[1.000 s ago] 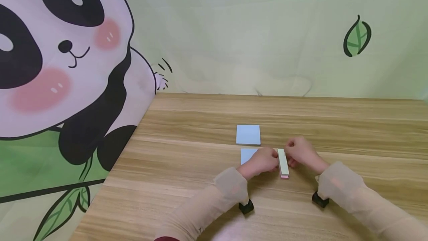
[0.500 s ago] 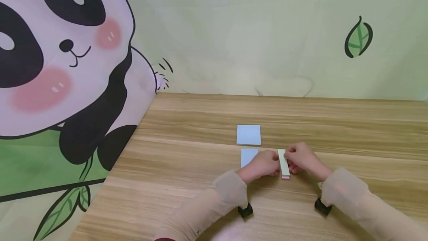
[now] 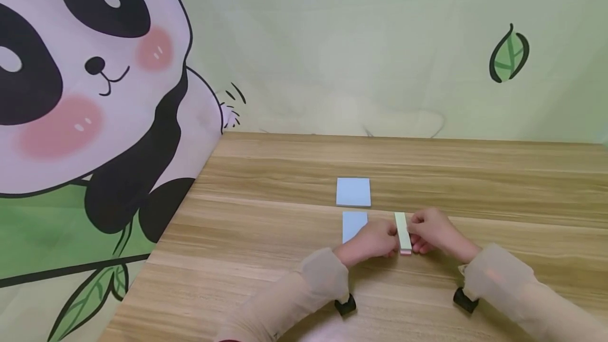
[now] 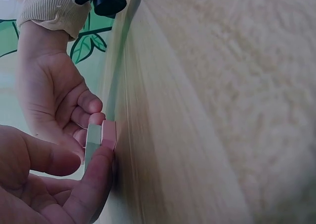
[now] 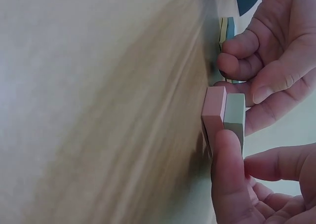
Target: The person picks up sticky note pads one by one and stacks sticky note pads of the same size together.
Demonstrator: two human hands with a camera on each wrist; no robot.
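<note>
**Hands pinched on a narrow pad**

Left hand (image 3: 375, 238) and right hand (image 3: 429, 231) are seen pressed against opposite long sides of a slim, bar-shaped pad (image 3: 402, 233) lying on the wooden surface (image 3: 266, 215). The pad is gripped from both sides: on the left, a thumb and forefinger are curled round it; on the right, a thumb and bent fingers are closed on it. In the wrist views the pad is shown as two stacked layers, a pink block (image 5: 214, 116) against the wood and a pale green block (image 5: 234, 115) on top, both with flat faces and crisp square corners. The pad is placed near the front edge of the surface, between the two hands, its long axis pointing away from the person.

Just left of the left hand a light blue square note (image 3: 354, 224) lies flat, partly covered by the knuckles. Beyond it, a second blue square (image 3: 353, 192) is laid flat, slightly apart. The surface is finished in a streaked, matte wood grain. Ribbed beige sleeves (image 3: 328, 271) are worn to the wrists.
</note>
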